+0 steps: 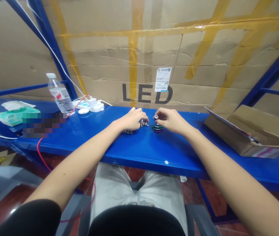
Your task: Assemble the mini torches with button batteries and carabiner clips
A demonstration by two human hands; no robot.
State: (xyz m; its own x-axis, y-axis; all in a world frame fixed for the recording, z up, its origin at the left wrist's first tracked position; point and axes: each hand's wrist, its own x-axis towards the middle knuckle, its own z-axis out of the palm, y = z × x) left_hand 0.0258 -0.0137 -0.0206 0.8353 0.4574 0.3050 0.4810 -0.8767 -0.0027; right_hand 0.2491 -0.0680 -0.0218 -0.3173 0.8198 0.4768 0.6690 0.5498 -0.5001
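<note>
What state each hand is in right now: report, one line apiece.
Left hand: fingers curled at the small metal pieces; whether it grips any cannot be told.
Right hand: closed on a small silver-rimmed piece.

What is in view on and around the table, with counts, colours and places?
Table: one, blue, front
Small metal pieces: several, silvery, mid-table
Carabiner-like clips: several, green and reddish, right of those
Round-ended piece: one, silvery, in the right hand
Bottle: one, clear, back left
Tissue pack: one, green-white, far left
Blurred patch: one, dark, beside that
Power strip: one, white-blue, back left
Round item: one, white, near the strip
Red cable: one, red, left
Open box: one, brown, right
LED cardboard: one, brown, behind
Label: one, white, on the cardboard
Left hand: one, bare, at the metal pieces
Right hand: one, bare, beside the clips
</note>
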